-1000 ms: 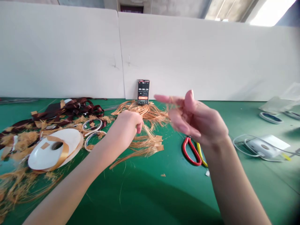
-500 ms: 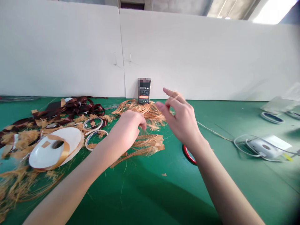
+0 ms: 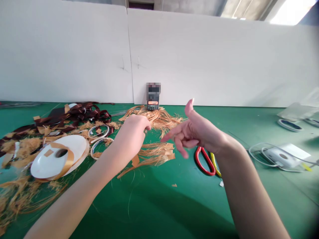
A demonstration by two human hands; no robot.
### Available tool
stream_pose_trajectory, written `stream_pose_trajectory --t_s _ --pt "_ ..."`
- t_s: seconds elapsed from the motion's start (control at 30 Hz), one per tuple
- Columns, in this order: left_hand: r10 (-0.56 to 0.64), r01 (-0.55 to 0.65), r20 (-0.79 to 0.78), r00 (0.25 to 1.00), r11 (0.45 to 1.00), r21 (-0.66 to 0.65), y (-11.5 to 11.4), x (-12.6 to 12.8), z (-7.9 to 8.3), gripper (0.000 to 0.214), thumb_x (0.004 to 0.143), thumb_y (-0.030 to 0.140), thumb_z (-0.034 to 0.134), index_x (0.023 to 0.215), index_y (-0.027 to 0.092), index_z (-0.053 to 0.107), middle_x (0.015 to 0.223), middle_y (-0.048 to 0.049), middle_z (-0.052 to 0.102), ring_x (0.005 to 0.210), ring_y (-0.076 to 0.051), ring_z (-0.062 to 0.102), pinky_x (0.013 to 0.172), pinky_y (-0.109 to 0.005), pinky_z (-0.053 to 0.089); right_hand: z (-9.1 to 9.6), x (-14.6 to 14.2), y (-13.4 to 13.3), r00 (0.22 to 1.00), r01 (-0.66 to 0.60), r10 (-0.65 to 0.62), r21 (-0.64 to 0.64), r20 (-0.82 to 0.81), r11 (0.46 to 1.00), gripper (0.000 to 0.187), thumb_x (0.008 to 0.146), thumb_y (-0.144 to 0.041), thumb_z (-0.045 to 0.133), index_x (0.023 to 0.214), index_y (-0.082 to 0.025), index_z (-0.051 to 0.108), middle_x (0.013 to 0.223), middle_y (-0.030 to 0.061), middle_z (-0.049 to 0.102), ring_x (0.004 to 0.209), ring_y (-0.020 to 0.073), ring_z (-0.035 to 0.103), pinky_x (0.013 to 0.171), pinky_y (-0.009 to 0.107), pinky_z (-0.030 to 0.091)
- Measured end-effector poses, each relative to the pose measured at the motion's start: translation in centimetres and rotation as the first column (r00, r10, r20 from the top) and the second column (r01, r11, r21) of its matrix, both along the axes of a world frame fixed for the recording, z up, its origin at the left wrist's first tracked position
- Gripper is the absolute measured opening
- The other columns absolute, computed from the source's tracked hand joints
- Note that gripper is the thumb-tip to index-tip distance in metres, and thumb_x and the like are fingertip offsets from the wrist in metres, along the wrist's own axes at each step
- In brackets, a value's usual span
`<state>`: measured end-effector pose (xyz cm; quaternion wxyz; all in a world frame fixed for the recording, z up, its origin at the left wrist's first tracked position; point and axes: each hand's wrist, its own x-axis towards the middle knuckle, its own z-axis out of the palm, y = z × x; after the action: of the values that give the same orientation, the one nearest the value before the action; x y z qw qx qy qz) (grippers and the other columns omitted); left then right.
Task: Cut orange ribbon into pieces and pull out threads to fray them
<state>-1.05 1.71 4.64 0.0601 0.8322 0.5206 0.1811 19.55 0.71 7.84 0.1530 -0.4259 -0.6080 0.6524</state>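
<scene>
My left hand [image 3: 133, 132] is closed with its fingers curled inward, over the left end of some frayed tan ribbon pieces [image 3: 159, 151]. What it grips is hidden behind the knuckles. A small tan ribbon scrap [image 3: 135, 161] shows just below that hand; whether the hand holds it I cannot tell. My right hand [image 3: 191, 132] is in the air with thumb raised and fingers spread, nothing visible in it. Its index fingertip points at the frayed ribbon. Below its wrist lie scissors with a red handle [image 3: 204, 161] and a yellow handle [image 3: 214, 164], partly covered by the forearm.
A phone [image 3: 153, 97] leans on the white board behind a heap of frayed strands [image 3: 166, 120]. At left are a white ribbon spool [image 3: 47, 162], dark brown ribbon [image 3: 82, 113], tape rings [image 3: 98, 131] and tan scraps. A white corded device [image 3: 279, 156] sits at right.
My right hand has turned over, lowered and opened its thumb upward, uncovering more of the scissors. My left hand has shifted slightly left, and more of the tan scrap below it shows.
</scene>
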Motion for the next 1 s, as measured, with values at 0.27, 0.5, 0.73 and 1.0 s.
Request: stream_pose_trajectory --t_s 0.27,0.5,0.73,1.0 --pt "-0.045 0.051 0.038 0.998 0.986 -0.161 -0.8 0.6 -0.5 0.040 0.061 -0.005 0.041 0.077 0.016 0.072 0.082 -0.0062 0.072 0.075 -0.018 0.066 0.074 -0.030 0.048 0.7 -0.1 -0.5 0.951 0.302 -0.257 0.352 -0.170 0.886 0.073 0.089 -0.067 0.009 0.130 -0.028 0.055 0.072 0.0025 0.067 0.054 0.0125 0.057 0.057 0.027 0.047" --pt "-0.074 0.100 0.172 0.982 0.983 -0.151 -0.9 0.9 -0.5 0.040 0.068 -0.005 0.042 0.088 0.016 0.069 0.092 -0.0059 0.072 0.083 -0.018 0.067 0.079 -0.029 0.050 -1.9 -1.2 0.5 0.973 0.227 -0.161 0.811 -0.165 0.539 0.066 0.079 -0.021 0.053 0.143 -0.023 0.037 0.153 0.0029 0.034 0.140 0.0231 0.032 0.112 0.040 0.034" --pt "-0.103 0.122 0.112 0.988 0.978 -0.170 -1.0 1.0 -0.5 0.040 0.069 -0.004 0.041 0.089 0.016 0.069 0.090 -0.0057 0.072 0.081 -0.018 0.066 0.079 -0.031 0.049 -2.7 -1.7 0.6 0.887 0.074 -0.460 0.977 0.028 0.202 0.008 0.083 -0.024 0.058 0.076 -0.022 0.061 0.153 0.0029 0.034 0.136 0.0324 0.038 0.109 0.048 0.036" --pt "-0.128 0.143 0.120 0.985 0.981 -0.130 -0.7 0.8 -0.9 0.041 0.062 -0.008 0.041 0.084 0.015 0.067 0.090 -0.0060 0.070 0.085 -0.019 0.065 0.077 -0.030 0.050 -1.1 -1.9 0.1 0.880 0.472 -0.324 0.564 -0.347 0.678 0.060 0.092 -0.063 0.024 0.074 -0.022 0.064 0.116 0.0092 0.067 0.117 0.0231 0.058 0.098 0.039 0.047"
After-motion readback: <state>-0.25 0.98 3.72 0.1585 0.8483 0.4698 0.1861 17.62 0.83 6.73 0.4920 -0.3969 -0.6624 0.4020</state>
